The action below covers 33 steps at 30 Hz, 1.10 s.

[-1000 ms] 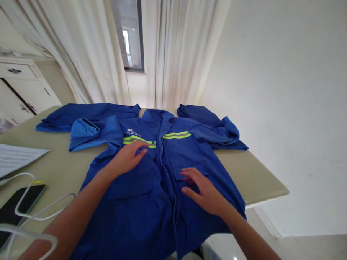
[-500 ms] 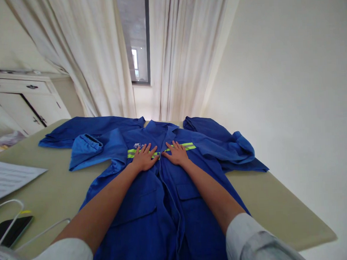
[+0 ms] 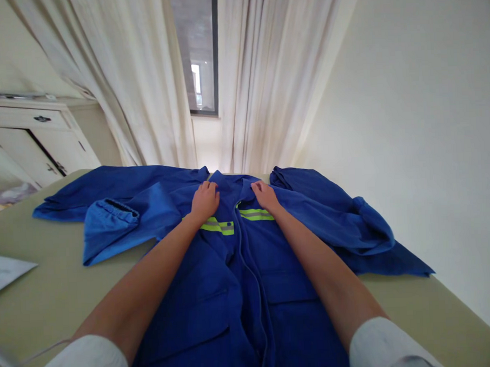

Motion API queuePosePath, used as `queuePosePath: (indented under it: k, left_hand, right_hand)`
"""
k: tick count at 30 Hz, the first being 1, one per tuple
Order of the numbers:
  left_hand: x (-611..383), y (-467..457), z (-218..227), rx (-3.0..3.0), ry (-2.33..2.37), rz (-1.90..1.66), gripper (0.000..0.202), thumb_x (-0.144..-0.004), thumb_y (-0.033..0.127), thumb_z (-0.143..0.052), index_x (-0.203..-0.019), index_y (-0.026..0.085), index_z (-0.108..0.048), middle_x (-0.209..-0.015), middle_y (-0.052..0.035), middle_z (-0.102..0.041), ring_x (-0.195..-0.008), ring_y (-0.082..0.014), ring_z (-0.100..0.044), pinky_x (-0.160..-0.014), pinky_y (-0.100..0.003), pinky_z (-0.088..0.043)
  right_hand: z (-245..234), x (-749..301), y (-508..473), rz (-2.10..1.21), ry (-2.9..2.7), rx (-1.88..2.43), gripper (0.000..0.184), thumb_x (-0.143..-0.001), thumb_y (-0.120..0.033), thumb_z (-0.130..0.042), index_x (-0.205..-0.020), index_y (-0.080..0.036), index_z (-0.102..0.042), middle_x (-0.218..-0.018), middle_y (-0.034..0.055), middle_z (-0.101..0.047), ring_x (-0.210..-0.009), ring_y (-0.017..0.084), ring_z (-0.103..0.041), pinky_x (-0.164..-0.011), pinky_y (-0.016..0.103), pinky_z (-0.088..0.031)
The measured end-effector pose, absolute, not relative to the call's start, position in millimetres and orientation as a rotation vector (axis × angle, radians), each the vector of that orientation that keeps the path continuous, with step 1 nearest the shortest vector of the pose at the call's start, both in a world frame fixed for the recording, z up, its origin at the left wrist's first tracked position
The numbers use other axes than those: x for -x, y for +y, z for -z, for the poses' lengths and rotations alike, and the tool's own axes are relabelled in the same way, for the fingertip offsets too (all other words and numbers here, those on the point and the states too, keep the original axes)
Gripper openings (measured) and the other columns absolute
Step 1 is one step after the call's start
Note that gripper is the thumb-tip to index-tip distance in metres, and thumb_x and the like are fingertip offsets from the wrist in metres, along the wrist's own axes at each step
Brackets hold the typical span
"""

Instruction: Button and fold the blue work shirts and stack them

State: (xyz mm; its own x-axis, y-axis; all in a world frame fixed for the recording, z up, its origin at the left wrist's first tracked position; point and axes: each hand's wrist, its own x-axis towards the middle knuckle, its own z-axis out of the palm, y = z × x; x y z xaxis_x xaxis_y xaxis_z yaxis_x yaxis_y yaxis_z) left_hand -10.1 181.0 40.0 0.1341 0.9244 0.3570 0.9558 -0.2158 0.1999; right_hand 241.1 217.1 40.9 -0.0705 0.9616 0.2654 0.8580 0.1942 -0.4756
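Note:
A blue work jacket [image 3: 194, 315] lies front up, its front panels parted along the middle and a yellow-green and grey reflective stripe [image 3: 256, 214] across the chest. At the collar's left side rests my left hand [image 3: 205, 200], fingers curled closed against the cloth. My right hand [image 3: 265, 196] pinches the right collar edge between thumb and fingers. The left sleeve's elastic cuff [image 3: 122, 209] is turned up. Under the jacket's shoulders, more dark blue cloth [image 3: 118, 178] spreads left and right.
The pale green table [image 3: 57, 251] carries the garments. A paper sheet [image 3: 7, 272] lies at left, and a white cable [image 3: 45, 352] is at lower left. Behind are cream curtains [image 3: 134, 74] and a white cabinet [image 3: 19, 142]; a wall [image 3: 420, 116] stands at right.
Both hands have moved up from lying flat on the chest stripe to the collar, and their fingers have closed on the cloth. The view has moved closer to the jacket.

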Motion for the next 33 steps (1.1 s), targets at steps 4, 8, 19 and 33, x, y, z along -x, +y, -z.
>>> queuePosePath:
  k: [4, 8, 19, 33]
  left_hand:
    - [7, 211, -30, 2.013, -2.184, 0.815, 0.067, -0.1, 0.047, -0.055, -0.153, 0.008, -0.045, -0.151, -0.0263, -0.055, -0.136, -0.0397, -0.055, -0.109, -0.05, -0.045]
    - [11, 235, -32, 2.026, -2.34, 0.734, 0.054, -0.095, 0.056, -0.062, -0.133, 0.019, -0.065, -0.133, -0.0202, -0.07, -0.128, -0.0423, -0.059, -0.107, -0.058, -0.042]
    - [35, 259, -45, 2.348, -2.307, 2.067, 0.029, -0.074, 0.036, -0.085, -0.091, 0.016, -0.073, -0.085, -0.0045, -0.074, -0.081, -0.0233, -0.068, -0.081, -0.038, -0.057]
    - [67, 236, -72, 2.876, -2.096, 2.4, 0.054, -0.052, 0.027, -0.098, -0.101, 0.016, -0.08, -0.098, -0.0087, -0.08, -0.091, -0.0236, -0.072, -0.093, -0.041, -0.059]
  right_hand:
    - [-19, -252, 245, -0.142, -1.8, 1.808, 0.053, -0.096, -0.017, -0.049, -0.147, -0.003, -0.052, -0.146, 0.0274, -0.056, -0.13, 0.031, -0.058, -0.113, 0.042, -0.045]
    - [-11, -258, 271, -0.105, -1.826, 1.823, 0.058, -0.092, -0.033, -0.068, -0.145, -0.014, -0.058, -0.151, 0.0215, -0.057, -0.14, 0.038, -0.051, -0.117, 0.053, -0.04]
    - [-43, -237, 310, -0.892, -1.931, 1.51, 0.067, -0.095, -0.059, -0.067, -0.148, -0.019, -0.061, -0.119, 0.0128, -0.078, -0.106, 0.028, -0.074, -0.103, 0.046, -0.055]
    - [-66, -225, 304, -1.482, -2.027, 1.287, 0.063, -0.052, -0.037, -0.101, -0.108, -0.021, -0.077, -0.106, 0.0079, -0.081, -0.095, 0.029, -0.075, -0.089, 0.043, -0.063]
